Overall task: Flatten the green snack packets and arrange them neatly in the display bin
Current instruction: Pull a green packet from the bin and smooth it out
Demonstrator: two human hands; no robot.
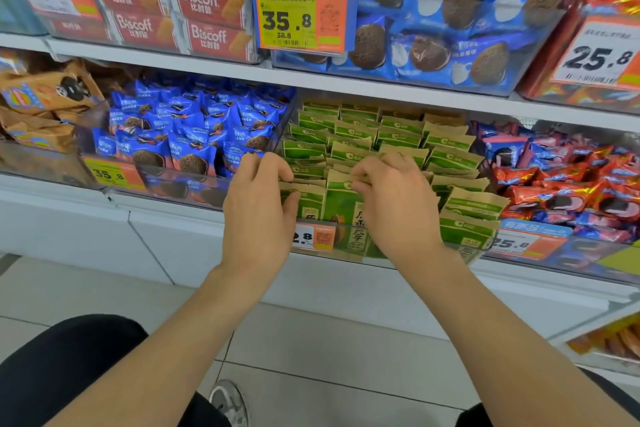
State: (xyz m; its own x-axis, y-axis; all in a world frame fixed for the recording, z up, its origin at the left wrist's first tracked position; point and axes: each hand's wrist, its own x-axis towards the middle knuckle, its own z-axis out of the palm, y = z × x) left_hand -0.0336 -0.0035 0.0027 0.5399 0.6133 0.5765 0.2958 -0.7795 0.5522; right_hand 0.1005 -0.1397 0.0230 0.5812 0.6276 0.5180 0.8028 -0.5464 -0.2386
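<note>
Straightening front row: left hand [258, 198] pinching front-row packet [306, 199], right hand [394, 204] pinching neighbouring packet [341, 204] at its 3 o'clock. Green snack packets [349, 135] filling display bin [343, 248], rows running toward 12 o'clock. Next, likely: pressing tops flat, squaring row.

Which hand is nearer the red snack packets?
Right. The right hand is in the green packets left of the red packets; the left hand sits farther left, by the blue packets.

Behind the left hand [258, 204] and right hand [394, 204] I see both forearms [180, 322] bare along their visible length. At eight o'clock black cloth [69, 367], probably trousers, covers a knee. At six, a grey-and-white shoe [230, 402].
</note>
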